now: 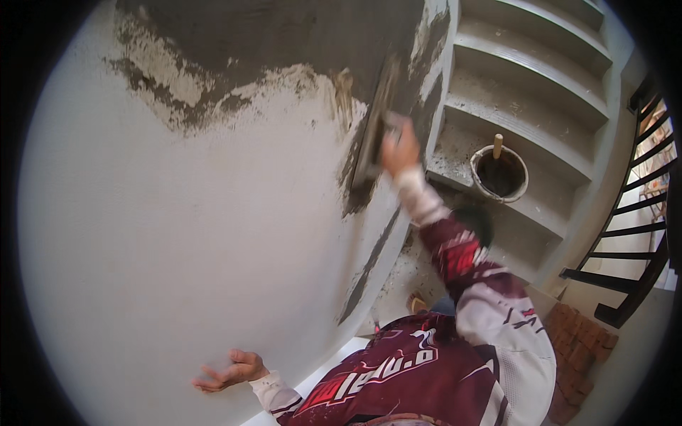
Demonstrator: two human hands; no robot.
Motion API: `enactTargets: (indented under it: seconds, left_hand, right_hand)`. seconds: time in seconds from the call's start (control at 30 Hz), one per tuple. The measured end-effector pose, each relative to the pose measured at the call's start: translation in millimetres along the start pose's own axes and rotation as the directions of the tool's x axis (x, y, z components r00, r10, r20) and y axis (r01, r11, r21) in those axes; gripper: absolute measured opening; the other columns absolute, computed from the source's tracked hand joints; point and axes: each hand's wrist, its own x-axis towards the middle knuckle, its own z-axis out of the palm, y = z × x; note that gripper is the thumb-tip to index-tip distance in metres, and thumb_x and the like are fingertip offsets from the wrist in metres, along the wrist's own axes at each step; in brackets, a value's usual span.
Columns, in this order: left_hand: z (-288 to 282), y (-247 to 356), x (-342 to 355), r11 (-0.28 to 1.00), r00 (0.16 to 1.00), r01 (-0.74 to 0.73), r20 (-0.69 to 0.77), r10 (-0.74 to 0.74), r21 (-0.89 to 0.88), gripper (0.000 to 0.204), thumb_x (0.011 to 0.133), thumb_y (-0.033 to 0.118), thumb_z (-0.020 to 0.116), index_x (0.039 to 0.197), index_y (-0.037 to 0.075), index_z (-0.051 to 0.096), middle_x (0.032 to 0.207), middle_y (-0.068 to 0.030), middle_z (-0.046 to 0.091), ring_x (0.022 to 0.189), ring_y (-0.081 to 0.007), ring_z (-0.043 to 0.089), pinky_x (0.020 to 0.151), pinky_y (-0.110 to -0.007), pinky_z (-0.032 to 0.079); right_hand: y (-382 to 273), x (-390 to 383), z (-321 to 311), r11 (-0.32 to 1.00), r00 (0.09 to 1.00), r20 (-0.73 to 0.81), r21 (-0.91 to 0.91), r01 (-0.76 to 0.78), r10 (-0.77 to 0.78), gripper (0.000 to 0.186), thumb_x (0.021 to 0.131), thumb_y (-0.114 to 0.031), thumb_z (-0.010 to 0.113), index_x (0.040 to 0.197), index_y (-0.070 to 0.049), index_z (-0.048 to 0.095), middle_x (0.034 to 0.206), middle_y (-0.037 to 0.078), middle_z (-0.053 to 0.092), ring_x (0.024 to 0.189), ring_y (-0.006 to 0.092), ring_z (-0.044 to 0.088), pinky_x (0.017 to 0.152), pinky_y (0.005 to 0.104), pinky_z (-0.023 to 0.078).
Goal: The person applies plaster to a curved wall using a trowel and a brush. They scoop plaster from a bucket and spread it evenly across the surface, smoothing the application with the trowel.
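My right hand, blurred by motion, is closed round the handle of a long plastering trowel. The trowel's blade lies along the wall at the lower edge of a dark grey plaster coat. Below that coat, the white wall shows rough, patchy smears. Low on the left, my left hand has its fingers apart, with nothing in it. It is close to the wall; whether it touches I cannot tell.
Steps rise at the right. On one stands a bucket of dark mortar with a wooden-handled tool in it. A dark railing runs along the far right. Reddish bricks are stacked below it. My forearm partly covers a dark round thing.
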Motion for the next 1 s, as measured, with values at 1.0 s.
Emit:
enactTargets:
  seconds: [1.0]
  left_hand:
    - [10,-18,-6,0.945,0.984,-0.06,-0.176,0.002,-0.322,0.056,0.091,0.046,0.045,0.128,0.004,0.041,0.144,-0.029,0.026,0.139,-0.0375,0.01,0.11,-0.055,0.006]
  right_hand:
    - [-16,-187,28,0.998,0.999,0.04,-0.054,-0.018,0.021,0.049,0.082,-0.007,0.05,0.13,-0.009,0.043,0.114,0.026,0.058,0.104,0.0415,0.058,0.089,0.0432,0.047]
